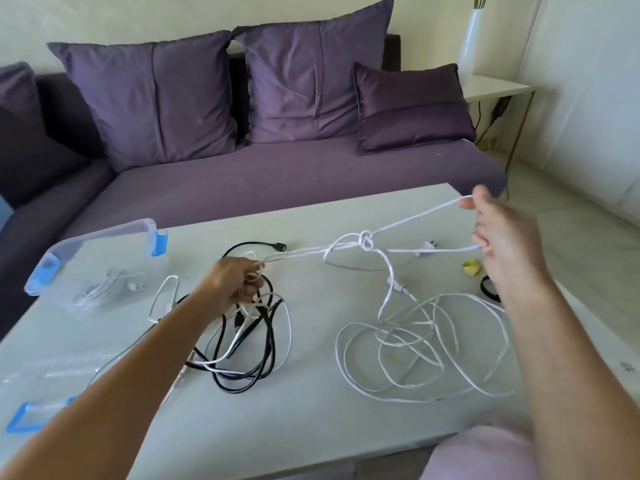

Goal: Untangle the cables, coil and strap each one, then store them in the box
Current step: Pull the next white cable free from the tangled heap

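Holding the white cable (415,218) taut, the left hand (239,285) grips strands at the knot's (366,240) nine o'clock and the right hand (502,237) pinches at three, seemingly to expose it.

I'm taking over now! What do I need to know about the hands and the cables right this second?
Left hand grips the white cable above the black cable tangle. Right hand pinches the white cable in two spots, pulling it tight, with a knot between the hands.
Its slack lies loose on the table. The box is open, with one white coil inside and its lid nearby. A yellow strap and a black strap lie by the right hand.
Done: one cable stored.
Left: undo the knot, separate black from white, coil, strap, box.
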### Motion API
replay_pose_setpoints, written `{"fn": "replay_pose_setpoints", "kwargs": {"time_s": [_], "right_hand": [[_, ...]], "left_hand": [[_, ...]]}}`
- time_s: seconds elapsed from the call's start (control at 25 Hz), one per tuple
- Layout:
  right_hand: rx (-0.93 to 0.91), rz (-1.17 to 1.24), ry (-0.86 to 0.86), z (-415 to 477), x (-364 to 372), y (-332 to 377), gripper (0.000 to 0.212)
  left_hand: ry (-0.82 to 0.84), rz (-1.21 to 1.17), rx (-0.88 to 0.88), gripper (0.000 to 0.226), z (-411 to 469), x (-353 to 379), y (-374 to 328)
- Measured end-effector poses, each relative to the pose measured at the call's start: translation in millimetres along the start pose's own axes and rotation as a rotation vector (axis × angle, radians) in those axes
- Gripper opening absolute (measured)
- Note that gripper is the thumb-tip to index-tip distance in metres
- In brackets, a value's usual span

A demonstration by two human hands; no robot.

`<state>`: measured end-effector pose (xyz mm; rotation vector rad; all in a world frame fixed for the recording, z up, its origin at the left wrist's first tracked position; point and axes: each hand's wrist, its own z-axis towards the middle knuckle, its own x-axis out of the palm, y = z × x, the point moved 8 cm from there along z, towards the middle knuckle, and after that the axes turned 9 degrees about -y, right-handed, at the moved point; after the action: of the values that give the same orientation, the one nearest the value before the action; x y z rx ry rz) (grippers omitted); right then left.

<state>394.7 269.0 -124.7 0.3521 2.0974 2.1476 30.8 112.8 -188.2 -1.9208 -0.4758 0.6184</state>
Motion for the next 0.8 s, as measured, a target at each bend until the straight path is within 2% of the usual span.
{"fn": "replay_pose_setpoints", "kwargs": {"time_s": [0.08,0.12,0.24,0.28,0.36,0.44,0.48,0.52,0.6,0.68,0.72,0.8], "right_hand": [[-0.139,-0.193,0.068,-11,13,9,0.028],[-0.193,-0.264,0.12,-16,19,12,0.025],[-0.162,-0.184,0.418,-34,35,15,0.027],[-0.124,-0.078,0.488,-39,39,19,0.029],[-0.092,0.152,0.527,-44,40,31,0.025],[-0.141,0.293,0.581,-52,43,41,0.023],[-0.179,0.324,0.63,-58,46,45,0.025],[-0.212,0.339,0.684,-64,51,47,0.027],[-0.229,0.328,0.772,-77,62,48,0.027],[-0.239,0.314,0.798,-87,69,46,0.025],[-0.24,0.335,0.788,-89,70,47,0.024],[-0.227,0.419,0.719,-87,65,52,0.021]], "left_hand": [[-0.204,0.1,0.078,0.019,0,-27,-5],[-0.304,0.24,0.152,0.017,-1,-42,-8],[-0.455,0.728,0.399,0.02,-17,-70,-22],[-0.447,0.856,0.428,0.023,-20,-74,-23],[-0.328,1.148,0.374,0.032,-27,-68,-19],[-0.207,1.37,0.374,0.041,-41,-49,-24],[-0.161,1.344,0.476,0.045,-53,-33,-35],[-0.07,1.202,0.623,0.048,-71,-10,-50],[0.221,0.833,0.817,0.058,-117,42,-70],[0.447,0.622,0.849,0.052,-147,87,-70],[0.516,0.539,0.844,0.039,-153,101,-66],[0.586,0.301,0.724,0.017,-152,107,-60]]}}
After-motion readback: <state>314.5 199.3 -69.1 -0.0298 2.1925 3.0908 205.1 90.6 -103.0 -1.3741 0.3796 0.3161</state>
